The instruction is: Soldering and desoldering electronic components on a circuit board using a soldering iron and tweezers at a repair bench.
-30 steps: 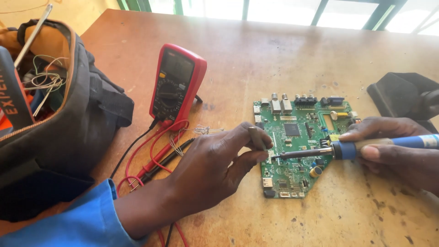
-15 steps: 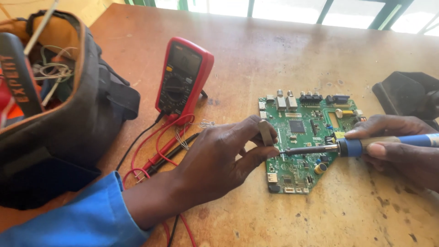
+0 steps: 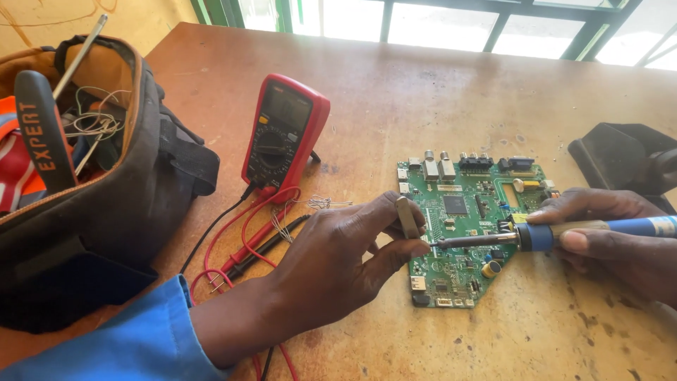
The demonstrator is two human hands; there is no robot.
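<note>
A green circuit board (image 3: 462, 233) lies flat on the wooden table (image 3: 423, 92). My right hand (image 3: 613, 240) grips a blue-handled soldering iron (image 3: 557, 235), its metal tip pointing left onto the board's left part. My left hand (image 3: 338, 268), in a blue sleeve, pinches a small metal piece (image 3: 407, 217) upright at the board's left edge, right beside the iron's tip.
A red multimeter (image 3: 285, 134) stands propped behind my left hand, its red and black leads (image 3: 243, 243) trailing toward me. An open dark tool bag (image 3: 84, 183) with tools and wire fills the left. A black object (image 3: 624, 159) sits at the far right.
The view has shifted slightly, and both hands stay at the board. The iron's tip stays at the same spot beside my left fingers.
</note>
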